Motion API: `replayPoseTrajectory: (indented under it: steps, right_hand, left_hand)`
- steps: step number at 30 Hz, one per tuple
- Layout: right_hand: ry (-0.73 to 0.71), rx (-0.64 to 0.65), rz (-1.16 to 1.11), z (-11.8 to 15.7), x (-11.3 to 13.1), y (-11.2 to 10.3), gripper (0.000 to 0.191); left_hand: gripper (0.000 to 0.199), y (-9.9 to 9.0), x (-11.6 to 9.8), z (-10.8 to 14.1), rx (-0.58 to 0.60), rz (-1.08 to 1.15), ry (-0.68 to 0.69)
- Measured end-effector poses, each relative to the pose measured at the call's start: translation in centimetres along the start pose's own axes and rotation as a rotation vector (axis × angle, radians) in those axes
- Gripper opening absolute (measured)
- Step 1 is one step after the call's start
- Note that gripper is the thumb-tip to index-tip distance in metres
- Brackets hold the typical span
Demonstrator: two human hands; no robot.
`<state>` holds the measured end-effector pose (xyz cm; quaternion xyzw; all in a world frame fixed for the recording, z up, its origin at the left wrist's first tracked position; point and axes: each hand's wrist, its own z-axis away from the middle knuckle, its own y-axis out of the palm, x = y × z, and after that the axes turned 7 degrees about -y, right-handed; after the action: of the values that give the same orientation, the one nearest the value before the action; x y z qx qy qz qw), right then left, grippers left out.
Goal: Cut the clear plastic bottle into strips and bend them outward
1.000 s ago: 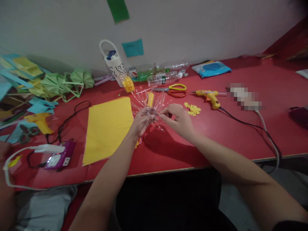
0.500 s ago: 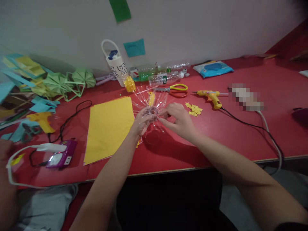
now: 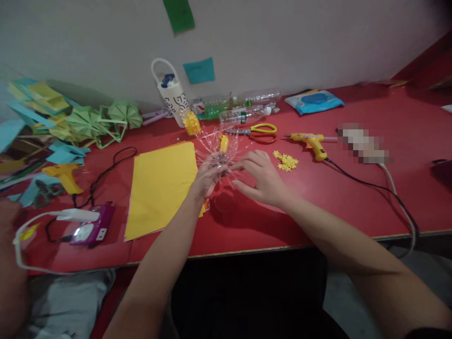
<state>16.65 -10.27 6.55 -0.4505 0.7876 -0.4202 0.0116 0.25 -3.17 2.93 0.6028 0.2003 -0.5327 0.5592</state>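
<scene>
A clear plastic bottle piece (image 3: 223, 160), cut into thin strips that fan outward, is held above the red table (image 3: 254, 230). My left hand (image 3: 208, 175) grips it by its round middle from the left. On its right side, my right hand (image 3: 257, 176) has its fingers apart, the fingertips close to the strips; whether they touch is hard to tell. Just behind the strips lies a yellow object (image 3: 223, 142), partly covered. Small yellow stars (image 3: 287, 161) lie in a pile to the right of my right hand. Yellow paper sheets (image 3: 160, 188) are left of my left hand.
Scissors (image 3: 252, 133), plastic bottles (image 3: 243, 116) and a white cup holder (image 3: 173, 101) stand or lie behind. A yellow glue gun (image 3: 310, 141) is right, another (image 3: 63, 176) left near a purple power block (image 3: 93, 226). Another person's arm (image 3: 12, 254) shows at left.
My right fingers have loosened and spread beside the strips. My left hand still holds the bottle piece, now turned slightly. The whole view has shifted a little.
</scene>
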Motion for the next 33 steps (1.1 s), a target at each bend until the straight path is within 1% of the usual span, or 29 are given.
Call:
replayPoseTrajectory:
  steps: [3,6,8,9,13,18,24,28,33]
  right_hand:
    - [0.016,-0.072,-0.102,-0.03,0.06,-0.2,0.015]
    - [0.12,-0.211,-0.161,-0.15,0.0,-0.42,0.017]
    - [0.185,-0.287,-0.17,-0.23,-0.13,-0.49,0.017]
    - [0.202,-0.305,-0.179,-0.26,-0.21,-0.49,0.016]
    - [0.214,-0.277,-0.21,-0.28,-0.47,-0.33,0.016]
    - [0.243,-0.25,-0.168,-0.21,-0.62,-0.07,0.014]
    - [0.256,-0.226,-0.166,-0.2,-0.56,-0.02,0.009]
    - [0.218,-0.193,-0.162,-0.17,-0.53,0.11,0.007]
    - [0.153,-0.164,-0.112,-0.12,-0.47,0.24,0.016]
  left_hand:
    - [0.036,-0.01,-0.02,-0.04,-0.015,0.009,0.001]
    - [0.034,0.05,-0.15,0.08,-0.033,-0.003,-0.029]
    - [0.03,0.12,-0.23,0.2,-0.012,-0.025,-0.049]
    - [0.028,0.16,-0.24,0.26,0.003,-0.036,-0.055]
    - [0.029,0.24,-0.04,0.3,0.046,-0.045,-0.08]
    - [0.034,0.1,0.37,0.12,0.04,-0.048,-0.098]
    - [0.033,0.01,0.52,0.07,0.052,-0.072,-0.105]
    - [0.034,0.16,0.45,0.25,0.079,-0.053,-0.147]
    - [0.037,0.33,0.59,0.36,0.091,-0.039,-0.161]
